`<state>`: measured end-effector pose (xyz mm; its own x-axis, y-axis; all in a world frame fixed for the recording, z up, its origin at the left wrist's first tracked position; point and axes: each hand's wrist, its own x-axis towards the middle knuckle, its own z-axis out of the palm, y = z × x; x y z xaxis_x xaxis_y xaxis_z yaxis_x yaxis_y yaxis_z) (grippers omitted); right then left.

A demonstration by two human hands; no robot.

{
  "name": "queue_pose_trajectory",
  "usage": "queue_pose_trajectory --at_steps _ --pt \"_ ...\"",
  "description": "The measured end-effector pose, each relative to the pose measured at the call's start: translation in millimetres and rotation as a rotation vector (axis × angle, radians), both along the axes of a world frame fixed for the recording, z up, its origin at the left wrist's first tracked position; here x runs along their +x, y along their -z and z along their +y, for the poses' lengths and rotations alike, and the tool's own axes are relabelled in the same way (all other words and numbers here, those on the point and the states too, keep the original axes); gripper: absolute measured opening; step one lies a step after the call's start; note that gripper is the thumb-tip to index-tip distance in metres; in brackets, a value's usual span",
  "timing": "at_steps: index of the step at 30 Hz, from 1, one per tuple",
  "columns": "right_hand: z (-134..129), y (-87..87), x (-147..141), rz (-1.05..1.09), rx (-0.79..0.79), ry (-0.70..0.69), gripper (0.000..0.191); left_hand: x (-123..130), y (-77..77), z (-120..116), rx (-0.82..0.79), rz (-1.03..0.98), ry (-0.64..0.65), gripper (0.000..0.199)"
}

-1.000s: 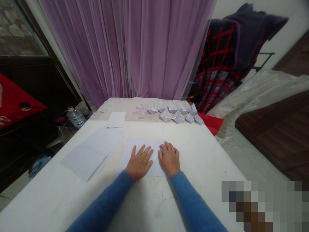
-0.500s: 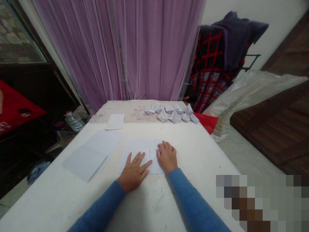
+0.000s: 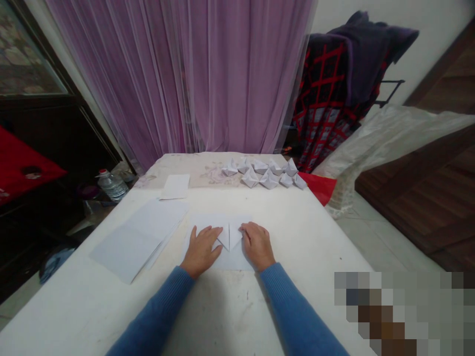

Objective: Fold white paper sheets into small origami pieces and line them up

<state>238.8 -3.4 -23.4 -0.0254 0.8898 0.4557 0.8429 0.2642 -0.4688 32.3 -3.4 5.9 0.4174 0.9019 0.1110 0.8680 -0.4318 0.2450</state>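
White folded paper (image 3: 234, 260) is laid on the table (image 3: 304, 242), slit (image 3: 229, 238) toward twelve; at nine, the nearer left hand (image 3: 202, 251) is spread on it; at three, the right hand (image 3: 257, 245) is curled, pinch unclear.

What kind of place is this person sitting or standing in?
It looks like a room in a home, though I can't be sure: purple curtains hang behind the table, and a plaid cloth hangs by the wall.
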Motion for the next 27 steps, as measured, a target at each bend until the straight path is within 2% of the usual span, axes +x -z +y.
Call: queue_pose_trajectory --at_steps 4,10,15,20,27 --pt "0 -1.8 1 -0.012 -0.030 -0.018 0.030 -2 6.5 1 0.021 -0.009 0.019 0.050" --pt "-2 -6.8 -2 -0.094 -0.045 -0.055 0.030 8 3.0 5 0.034 0.052 0.095 0.046" --pt "-7 -15.1 -7 -0.233 -0.138 -0.069 0.033 16 5.8 -2 0.107 0.042 0.081 0.045" --pt "-8 -19.0 -9 -0.298 -0.180 -0.073 0.035 13 12.8 -11 0.206 0.015 0.098 0.040" --pt "-4 -19.0 -14 -0.380 -0.195 -0.117 0.038 11 17.2 -8 0.186 -0.025 0.107 0.042"
